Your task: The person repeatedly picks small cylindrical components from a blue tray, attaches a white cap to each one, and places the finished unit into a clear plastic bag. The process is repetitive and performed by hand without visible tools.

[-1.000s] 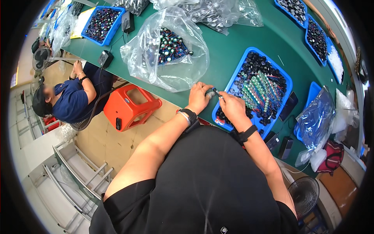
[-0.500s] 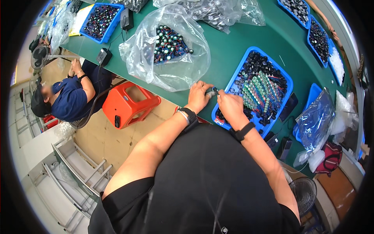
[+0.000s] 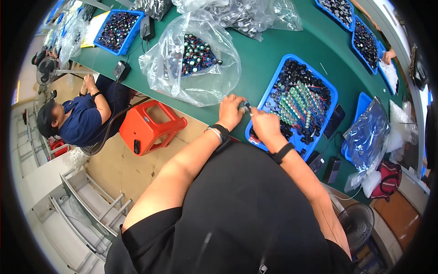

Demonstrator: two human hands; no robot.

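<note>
One rounded part (image 3: 247, 108) is pinched in the left hand (image 3: 231, 112); the right hand (image 3: 267, 128) is curled, grip unclear.

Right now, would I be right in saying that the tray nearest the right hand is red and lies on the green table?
Not quite: the tray nearest the right hand is blue, not red, as the head view shows; it does lie on the green table.

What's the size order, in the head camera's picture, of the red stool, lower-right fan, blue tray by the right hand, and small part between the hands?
Largest to smallest, as they look:
1. Blue tray
2. Red stool
3. Fan
4. Small part, partly hidden
</note>
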